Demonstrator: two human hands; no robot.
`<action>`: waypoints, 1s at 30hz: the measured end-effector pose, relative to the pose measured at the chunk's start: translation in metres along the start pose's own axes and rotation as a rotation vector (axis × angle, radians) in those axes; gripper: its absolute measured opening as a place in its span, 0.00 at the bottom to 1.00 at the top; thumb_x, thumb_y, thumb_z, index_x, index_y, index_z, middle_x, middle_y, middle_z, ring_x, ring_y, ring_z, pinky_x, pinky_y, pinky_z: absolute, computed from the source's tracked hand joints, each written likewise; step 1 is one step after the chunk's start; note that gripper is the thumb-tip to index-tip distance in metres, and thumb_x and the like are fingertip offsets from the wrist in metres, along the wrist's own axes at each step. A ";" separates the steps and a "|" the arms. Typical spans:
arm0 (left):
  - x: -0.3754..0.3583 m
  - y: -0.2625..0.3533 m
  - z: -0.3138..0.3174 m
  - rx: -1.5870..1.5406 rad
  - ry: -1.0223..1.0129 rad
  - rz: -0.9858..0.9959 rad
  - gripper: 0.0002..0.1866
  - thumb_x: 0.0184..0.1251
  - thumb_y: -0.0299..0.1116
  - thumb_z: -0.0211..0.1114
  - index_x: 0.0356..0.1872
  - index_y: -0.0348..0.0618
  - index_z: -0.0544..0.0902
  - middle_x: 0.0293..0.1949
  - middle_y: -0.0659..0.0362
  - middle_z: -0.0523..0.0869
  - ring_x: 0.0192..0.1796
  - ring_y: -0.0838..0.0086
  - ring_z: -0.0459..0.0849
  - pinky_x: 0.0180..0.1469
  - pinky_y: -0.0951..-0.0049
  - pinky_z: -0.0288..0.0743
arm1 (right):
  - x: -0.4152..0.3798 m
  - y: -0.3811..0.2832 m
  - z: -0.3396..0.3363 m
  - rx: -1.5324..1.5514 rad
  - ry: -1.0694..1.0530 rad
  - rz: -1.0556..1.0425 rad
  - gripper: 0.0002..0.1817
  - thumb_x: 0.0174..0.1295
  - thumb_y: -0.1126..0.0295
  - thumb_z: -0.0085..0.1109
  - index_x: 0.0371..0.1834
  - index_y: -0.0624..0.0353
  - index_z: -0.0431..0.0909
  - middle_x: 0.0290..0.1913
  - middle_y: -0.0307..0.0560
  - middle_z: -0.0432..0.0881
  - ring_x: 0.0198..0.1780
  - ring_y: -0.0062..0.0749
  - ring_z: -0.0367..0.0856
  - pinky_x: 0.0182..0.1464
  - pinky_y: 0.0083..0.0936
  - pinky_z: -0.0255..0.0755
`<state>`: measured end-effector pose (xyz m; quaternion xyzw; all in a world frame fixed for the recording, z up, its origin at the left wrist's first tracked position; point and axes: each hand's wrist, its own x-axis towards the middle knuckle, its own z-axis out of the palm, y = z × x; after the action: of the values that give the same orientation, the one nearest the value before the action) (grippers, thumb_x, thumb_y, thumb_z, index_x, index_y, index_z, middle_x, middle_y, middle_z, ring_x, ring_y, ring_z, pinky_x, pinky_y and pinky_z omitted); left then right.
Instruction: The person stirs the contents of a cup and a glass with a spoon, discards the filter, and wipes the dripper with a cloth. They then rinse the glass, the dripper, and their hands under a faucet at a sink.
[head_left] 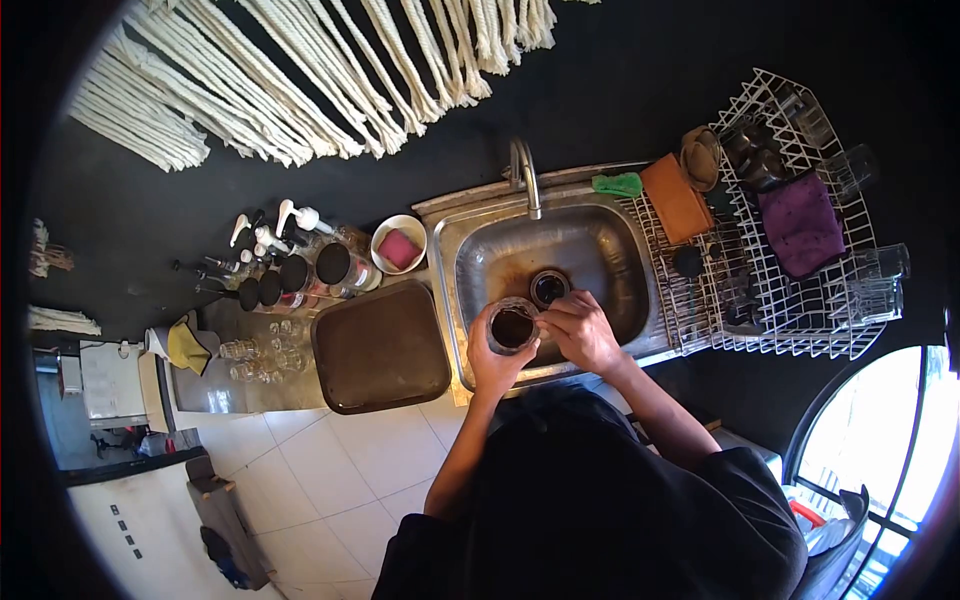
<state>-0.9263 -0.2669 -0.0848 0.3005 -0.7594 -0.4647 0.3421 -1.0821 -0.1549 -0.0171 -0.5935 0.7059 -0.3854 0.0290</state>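
My left hand (490, 365) is wrapped round a round, clear-walled container (513, 326) with a dark brown inside, held over the front edge of the sink (490, 250). Close against the container's right rim is my right hand (582, 332), its fingers bent and pinched together. What those fingers grip, if anything, is hidden. Just beyond both hands lies the dark round drain (549, 288), with brown residue on the basin floor around it. A curved metal faucet (527, 180) stands at the back of the sink.
Left of the sink are a brown tray (380, 345), a white bowl with a pink sponge (398, 250), pump bottles (300, 220) and small glasses (270, 355). To the right, a white wire rack (800, 325) holds glasses and a purple cloth (802, 225). A green sponge (617, 185) lies behind the basin.
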 end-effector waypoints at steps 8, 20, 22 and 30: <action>-0.010 0.001 -0.003 -0.260 0.031 -0.156 0.42 0.42 0.25 0.83 0.63 0.38 0.71 0.54 0.52 0.83 0.57 0.67 0.82 0.64 0.65 0.74 | 0.012 0.017 0.010 0.343 -0.125 0.112 0.10 0.64 0.64 0.62 0.38 0.59 0.86 0.34 0.45 0.83 0.36 0.35 0.84 0.39 0.30 0.77; -0.043 0.008 -0.054 -0.129 0.176 -0.269 0.43 0.44 0.23 0.81 0.64 0.36 0.68 0.55 0.53 0.80 0.59 0.67 0.80 0.66 0.66 0.72 | 0.156 0.232 0.107 1.225 -0.006 1.253 0.37 0.69 0.33 0.46 0.67 0.53 0.68 0.51 0.55 0.84 0.47 0.43 0.84 0.55 0.45 0.78; -0.048 0.011 -0.061 -0.100 0.207 -0.290 0.43 0.44 0.25 0.81 0.64 0.36 0.68 0.55 0.53 0.80 0.58 0.68 0.80 0.65 0.66 0.72 | 0.162 0.248 0.125 1.272 -0.099 1.238 0.35 0.69 0.35 0.47 0.65 0.53 0.70 0.50 0.55 0.84 0.48 0.45 0.84 0.56 0.47 0.78; -0.061 0.018 -0.068 -0.104 0.280 -0.377 0.41 0.46 0.28 0.83 0.63 0.37 0.69 0.54 0.54 0.80 0.57 0.69 0.80 0.65 0.67 0.72 | 0.155 0.241 0.101 1.783 -0.032 1.197 0.25 0.68 0.45 0.54 0.54 0.53 0.79 0.44 0.52 0.83 0.44 0.47 0.83 0.46 0.47 0.78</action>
<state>-0.8382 -0.2467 -0.0602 0.4804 -0.6099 -0.5129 0.3663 -1.2739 -0.3399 -0.1633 0.0792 0.3457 -0.6768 0.6451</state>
